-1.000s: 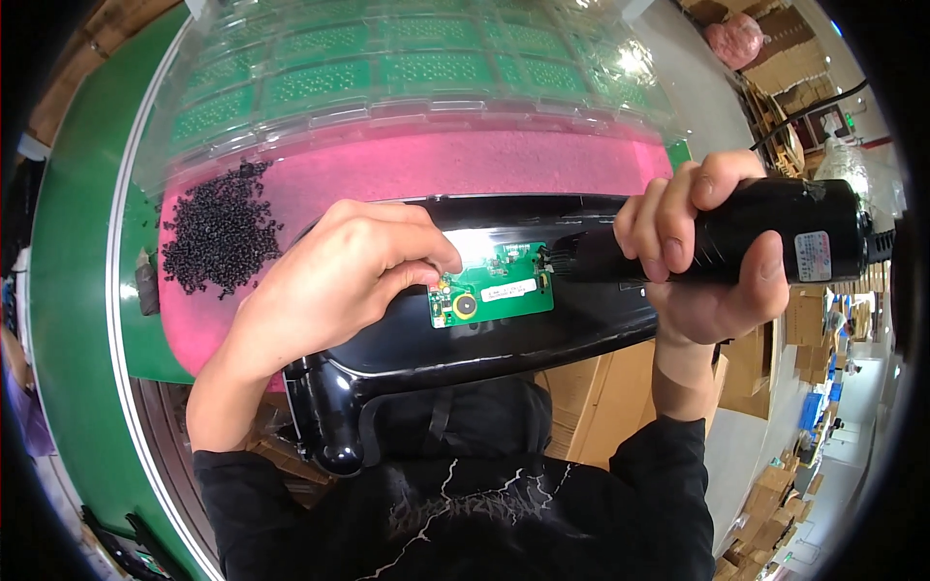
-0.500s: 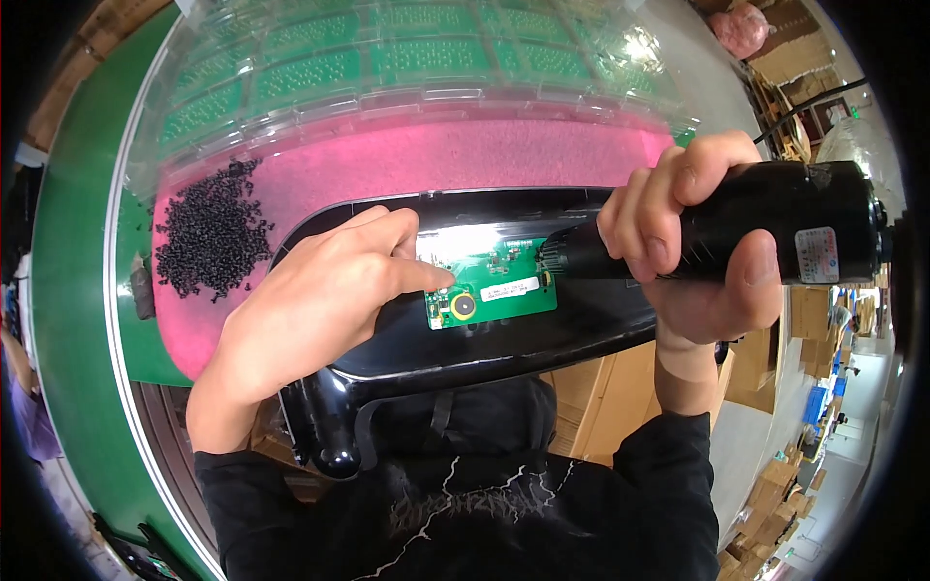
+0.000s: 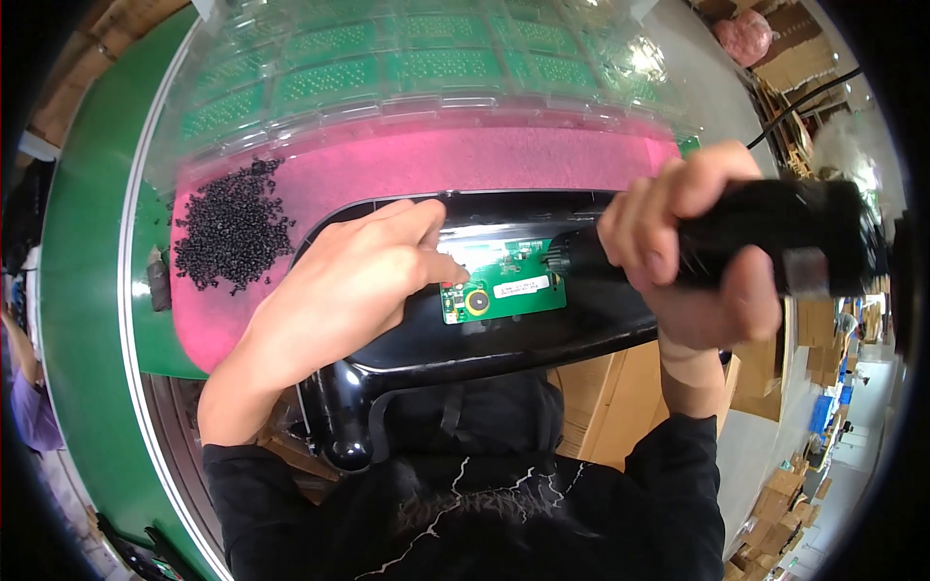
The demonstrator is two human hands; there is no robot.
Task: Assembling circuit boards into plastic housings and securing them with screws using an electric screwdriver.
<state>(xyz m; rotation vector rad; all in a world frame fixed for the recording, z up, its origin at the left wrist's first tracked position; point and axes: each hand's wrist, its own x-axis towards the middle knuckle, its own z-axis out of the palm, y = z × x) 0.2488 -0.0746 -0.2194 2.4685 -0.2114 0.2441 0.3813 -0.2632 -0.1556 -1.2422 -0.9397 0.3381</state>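
A green circuit board [image 3: 518, 300] with a white label and a round gold-ringed part lies in a shiny black plastic housing [image 3: 465, 351]. From the left, my left hand [image 3: 358, 276] reaches over the housing's rim and holds the board, one fingertip pressed on its left part and the other fingers curled. My right hand [image 3: 678, 247] is wrapped around a black electric screwdriver [image 3: 804, 232], held nearly level. Its narrow front end meets the board's right edge; the exact tip is hard to make out. Motion smears the tool's rear body.
A pile of small black screws [image 3: 232, 228] lies on the pink mat [image 3: 387, 160], left of the housing. Clear plastic trays of green boards [image 3: 446, 63] stand behind the mat. Cardboard boxes [image 3: 620, 392] are at the right, and a cable [image 3: 804, 102] hangs behind the screwdriver.
The housing, board and mat appear slightly further right in the picture. The screwdriver's rear has dipped a little and become blurred. Both hands keep their hold.
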